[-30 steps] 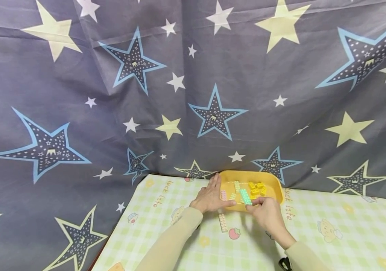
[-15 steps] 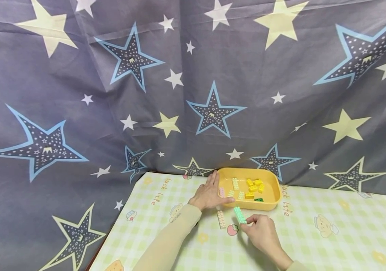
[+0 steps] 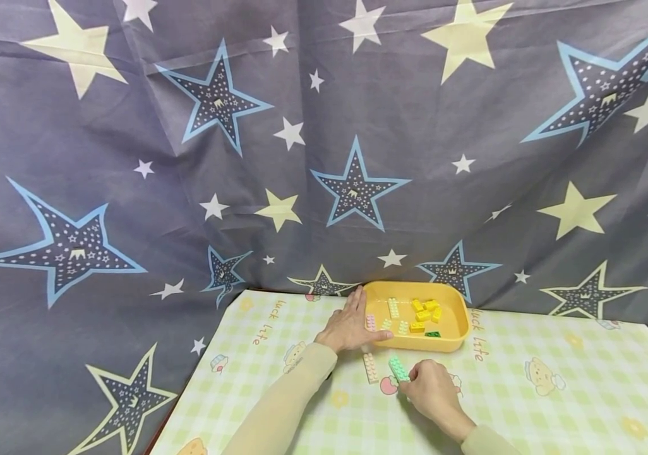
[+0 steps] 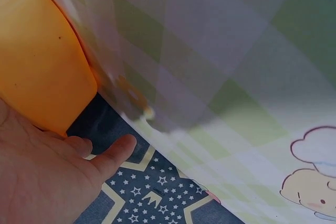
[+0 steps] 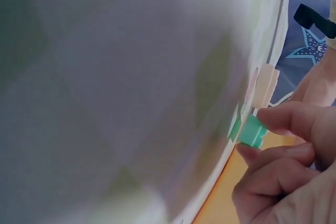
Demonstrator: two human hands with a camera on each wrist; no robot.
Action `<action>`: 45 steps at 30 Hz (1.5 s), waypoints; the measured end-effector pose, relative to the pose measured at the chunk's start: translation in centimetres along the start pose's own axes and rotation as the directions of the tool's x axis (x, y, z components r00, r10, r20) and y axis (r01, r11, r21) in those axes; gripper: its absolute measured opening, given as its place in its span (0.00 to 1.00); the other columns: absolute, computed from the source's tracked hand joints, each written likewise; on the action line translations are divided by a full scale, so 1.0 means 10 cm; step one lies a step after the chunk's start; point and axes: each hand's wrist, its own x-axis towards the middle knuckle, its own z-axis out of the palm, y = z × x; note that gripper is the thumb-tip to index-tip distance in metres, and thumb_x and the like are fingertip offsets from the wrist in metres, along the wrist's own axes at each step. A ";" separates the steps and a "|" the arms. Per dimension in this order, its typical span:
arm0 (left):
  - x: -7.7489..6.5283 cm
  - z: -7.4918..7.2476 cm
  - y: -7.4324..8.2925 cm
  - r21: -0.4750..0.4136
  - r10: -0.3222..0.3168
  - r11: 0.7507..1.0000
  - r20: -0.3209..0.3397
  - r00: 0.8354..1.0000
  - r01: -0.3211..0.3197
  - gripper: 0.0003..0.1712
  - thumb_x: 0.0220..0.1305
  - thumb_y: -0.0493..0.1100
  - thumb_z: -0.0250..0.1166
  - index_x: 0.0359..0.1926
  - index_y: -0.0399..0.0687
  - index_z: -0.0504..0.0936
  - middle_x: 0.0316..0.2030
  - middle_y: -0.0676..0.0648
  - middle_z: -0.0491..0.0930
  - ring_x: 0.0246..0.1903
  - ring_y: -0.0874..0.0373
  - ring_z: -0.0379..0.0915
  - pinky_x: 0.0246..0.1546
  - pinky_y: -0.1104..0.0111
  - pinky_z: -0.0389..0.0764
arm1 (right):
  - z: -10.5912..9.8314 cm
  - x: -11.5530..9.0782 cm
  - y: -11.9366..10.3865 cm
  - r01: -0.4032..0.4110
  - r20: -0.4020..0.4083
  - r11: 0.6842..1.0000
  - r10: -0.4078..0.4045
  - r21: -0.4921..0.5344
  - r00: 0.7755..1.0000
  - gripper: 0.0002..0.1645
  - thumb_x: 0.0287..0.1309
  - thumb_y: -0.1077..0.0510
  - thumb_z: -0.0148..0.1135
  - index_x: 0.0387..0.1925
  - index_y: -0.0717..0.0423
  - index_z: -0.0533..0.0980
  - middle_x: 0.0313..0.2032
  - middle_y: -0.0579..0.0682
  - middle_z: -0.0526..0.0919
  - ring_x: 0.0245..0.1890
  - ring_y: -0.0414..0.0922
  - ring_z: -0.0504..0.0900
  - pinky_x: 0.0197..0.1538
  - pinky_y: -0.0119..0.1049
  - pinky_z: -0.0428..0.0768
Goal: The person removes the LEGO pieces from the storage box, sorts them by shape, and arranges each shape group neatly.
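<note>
My right hand (image 3: 433, 388) pinches a long mint-green toy brick (image 3: 398, 368) by its near end, low over the tablecloth. In the right wrist view, that green brick (image 5: 252, 131) sits between thumb and fingertips. Left of it, a long peach toy brick (image 3: 370, 368) lies on the cloth. My left hand (image 3: 349, 325) rests along the left side of the yellow-orange tray (image 3: 415, 342), fingers straight and thumb over the front rim. In the left wrist view, the left hand's fingers (image 4: 113, 158) stretch out beside the tray wall (image 4: 47, 61).
Inside the tray lie several small yellow bricks (image 3: 423, 315), a dark green brick (image 3: 432, 334), a pink brick (image 3: 371, 322) and a long pale brick (image 3: 393, 308). A star-print curtain (image 3: 278, 158) hangs behind the checked table (image 3: 528, 392).
My right hand has lifted the green brick out of the tray and brought it toward me, down beside the peach brick. The left hand has stayed at the tray.
</note>
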 end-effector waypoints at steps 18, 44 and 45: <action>0.03 0.02 -0.02 0.006 -0.001 1.000 -0.004 1.000 0.001 0.77 0.61 0.83 0.66 0.90 0.43 0.41 0.91 0.44 0.37 0.90 0.47 0.40 0.82 0.38 0.64 | 0.17 0.10 0.10 0.029 0.018 1.000 -0.029 0.000 0.999 0.17 0.48 0.58 0.82 0.15 0.52 0.79 0.15 0.44 0.78 0.19 0.41 0.73 0.26 0.32 0.70; 0.04 0.04 -0.03 0.003 -0.002 1.000 0.009 1.000 0.002 0.76 0.63 0.83 0.65 0.90 0.42 0.40 0.91 0.44 0.37 0.90 0.46 0.40 0.83 0.37 0.63 | -0.35 0.91 -0.19 0.155 -0.212 0.988 -0.146 0.027 0.966 0.19 0.60 0.56 0.78 0.42 0.71 0.89 0.40 0.68 0.93 0.37 0.57 0.89 0.46 0.54 0.87; 0.04 0.04 -0.02 0.003 -0.004 1.000 0.014 1.000 0.004 0.76 0.63 0.83 0.65 0.90 0.43 0.40 0.91 0.44 0.36 0.90 0.46 0.39 0.83 0.37 0.63 | -0.35 0.95 -0.18 0.156 -0.212 0.987 -0.146 0.029 0.966 0.19 0.60 0.56 0.78 0.42 0.71 0.89 0.40 0.67 0.93 0.36 0.57 0.89 0.45 0.53 0.87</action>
